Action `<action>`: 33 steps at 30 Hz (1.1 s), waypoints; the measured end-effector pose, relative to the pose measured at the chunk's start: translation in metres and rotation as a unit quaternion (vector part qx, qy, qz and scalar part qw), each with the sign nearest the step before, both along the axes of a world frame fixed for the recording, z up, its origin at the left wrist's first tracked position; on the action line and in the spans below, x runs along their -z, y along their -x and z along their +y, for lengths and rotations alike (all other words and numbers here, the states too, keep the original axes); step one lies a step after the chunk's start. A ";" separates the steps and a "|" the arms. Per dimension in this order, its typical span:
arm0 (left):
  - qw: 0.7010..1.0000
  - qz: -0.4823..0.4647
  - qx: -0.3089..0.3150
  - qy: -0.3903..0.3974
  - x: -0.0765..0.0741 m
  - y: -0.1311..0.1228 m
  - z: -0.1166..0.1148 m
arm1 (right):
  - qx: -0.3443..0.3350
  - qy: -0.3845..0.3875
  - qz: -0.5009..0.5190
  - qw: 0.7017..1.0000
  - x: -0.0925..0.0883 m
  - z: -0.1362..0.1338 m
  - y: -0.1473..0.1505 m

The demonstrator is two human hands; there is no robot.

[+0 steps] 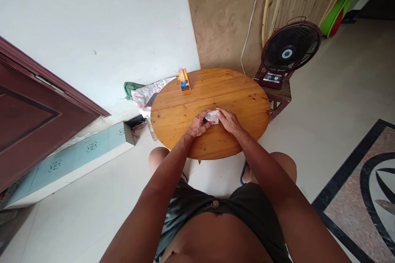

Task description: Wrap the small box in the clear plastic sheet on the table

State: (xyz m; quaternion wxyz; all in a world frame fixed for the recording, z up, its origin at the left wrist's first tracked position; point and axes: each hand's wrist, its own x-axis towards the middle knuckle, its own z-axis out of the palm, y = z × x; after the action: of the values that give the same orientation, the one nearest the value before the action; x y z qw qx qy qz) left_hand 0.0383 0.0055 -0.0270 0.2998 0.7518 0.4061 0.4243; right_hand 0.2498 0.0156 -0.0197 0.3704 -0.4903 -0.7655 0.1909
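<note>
Between my two hands, over the near half of the round wooden table (pixel 203 94), is a small clear-and-white plastic packet (pixel 212 116). Its contents are too small to make out. My left hand (pixel 199 124) grips the packet's left end, thumb and fingers closed around it. At the other end, my right hand (pixel 227 120) pinches the packet's right edge with its fingertips. Farther back on the tabletop, near the wall, stands an orange and blue plastic object (pixel 184 80) that neither hand touches.
A dark red electric fan (pixel 287 52) stands on a low wooden stool (pixel 282 94) at the table's right. Printed sacks (pixel 146 94) lie against the wall at left. A white cord (pixel 251 20) hangs behind the table. A tiled step (pixel 89 152) runs below the brown door (pixel 31 111).
</note>
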 end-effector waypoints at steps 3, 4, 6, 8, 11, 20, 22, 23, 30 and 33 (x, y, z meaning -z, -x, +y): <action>1.000 0.009 -0.019 0.022 -0.005 0.001 -0.003 | -0.020 0.013 0.041 0.999 -0.002 -0.004 -0.002; 0.999 0.010 -0.023 0.031 -0.007 0.001 -0.004 | -0.031 0.018 0.056 0.998 -0.004 -0.006 -0.002; 0.998 0.005 -0.029 0.047 -0.010 0.001 -0.006 | -0.057 0.016 0.083 0.995 -0.006 -0.009 -0.002; 0.998 -0.006 -0.029 0.055 -0.011 0.001 -0.007 | -0.084 -0.008 0.097 0.992 -0.008 -0.012 -0.002; 0.998 -0.015 -0.018 0.059 -0.012 0.000 -0.007 | -0.104 -0.081 0.073 0.989 -0.011 -0.017 0.001; 0.999 0.011 -0.018 0.027 -0.009 0.001 -0.007 | -0.078 -0.168 -0.004 0.983 -0.009 -0.023 0.006; 0.999 0.015 -0.020 0.030 -0.010 0.000 -0.007 | -0.080 -0.170 -0.009 0.982 -0.010 -0.023 0.006; 0.999 0.016 -0.021 0.033 -0.011 0.000 -0.008 | -0.081 -0.172 -0.010 0.982 -0.010 -0.023 0.005; 0.999 0.021 -0.018 0.023 -0.014 -0.002 -0.011 | -0.081 -0.170 0.004 0.982 -0.012 -0.025 0.007; 0.999 0.040 -0.017 -0.011 -0.013 -0.002 -0.011 | -0.087 -0.167 0.045 0.981 -0.014 -0.025 0.008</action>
State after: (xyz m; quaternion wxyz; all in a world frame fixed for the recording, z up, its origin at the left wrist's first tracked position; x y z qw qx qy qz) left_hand 0.0401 -0.0052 -0.0144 0.2675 0.7645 0.4260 0.4032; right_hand 0.2413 -0.0093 -0.0057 0.4627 -0.3442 -0.8090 0.1138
